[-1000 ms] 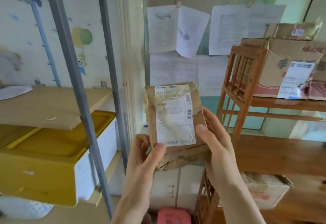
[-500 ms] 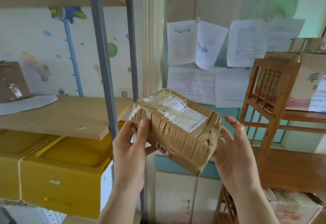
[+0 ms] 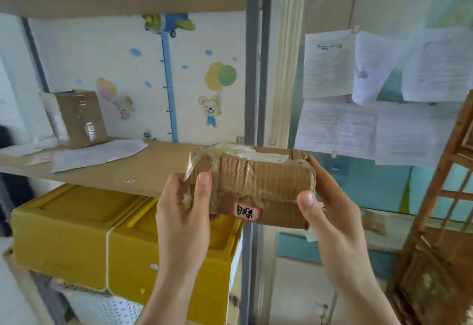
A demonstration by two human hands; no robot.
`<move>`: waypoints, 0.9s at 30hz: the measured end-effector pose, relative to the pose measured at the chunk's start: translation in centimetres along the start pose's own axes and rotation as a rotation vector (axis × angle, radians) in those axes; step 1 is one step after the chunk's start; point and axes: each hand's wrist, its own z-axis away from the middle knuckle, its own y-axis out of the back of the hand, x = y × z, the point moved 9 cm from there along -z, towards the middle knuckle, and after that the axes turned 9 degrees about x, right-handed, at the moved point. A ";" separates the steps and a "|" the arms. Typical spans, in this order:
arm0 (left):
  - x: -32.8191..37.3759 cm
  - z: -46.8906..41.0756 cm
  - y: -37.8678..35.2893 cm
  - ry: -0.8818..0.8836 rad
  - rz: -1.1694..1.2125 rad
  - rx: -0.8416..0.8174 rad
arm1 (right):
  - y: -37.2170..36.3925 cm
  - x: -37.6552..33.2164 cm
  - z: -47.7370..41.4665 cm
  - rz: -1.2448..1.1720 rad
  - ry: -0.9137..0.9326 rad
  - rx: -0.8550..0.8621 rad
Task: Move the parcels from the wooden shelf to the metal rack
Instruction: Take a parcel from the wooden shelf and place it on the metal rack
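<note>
Now both hands, left hand [image 3: 183, 212] and right hand [image 3: 330, 212], grip a taped cardboard parcel [image 3: 252, 184] by its ends, level, just in front of the metal rack [image 3: 252, 68] post and shelf board.

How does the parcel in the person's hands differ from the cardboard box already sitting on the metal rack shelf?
The held parcel lies flat and low between the left hand and right hand; the box on the rack stands taller, resting untouched on the rack shelf. The held parcel is crumpled, its tape loose, with a small red-edged sticker; the box on the rack looks smoother. Both are taped brown cardboard.
</note>
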 end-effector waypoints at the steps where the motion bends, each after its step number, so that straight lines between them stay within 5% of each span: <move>1: -0.2 -1.1 1.3 -0.021 -0.020 -0.004 | -1.6 0.3 0.0 0.042 0.018 0.019; 7: -4.7 -9.6 7.0 -0.041 -0.171 -0.073 | -12.6 4.0 -2.5 0.076 0.025 -0.039; 16: -18.3 -24.8 9.2 0.209 -0.422 -0.102 | -27.6 15.3 -10.2 0.399 -0.131 -0.196; 27: -26.9 -30.5 10.4 0.278 -0.552 -0.059 | -34.0 21.3 -12.7 0.454 -0.198 -0.206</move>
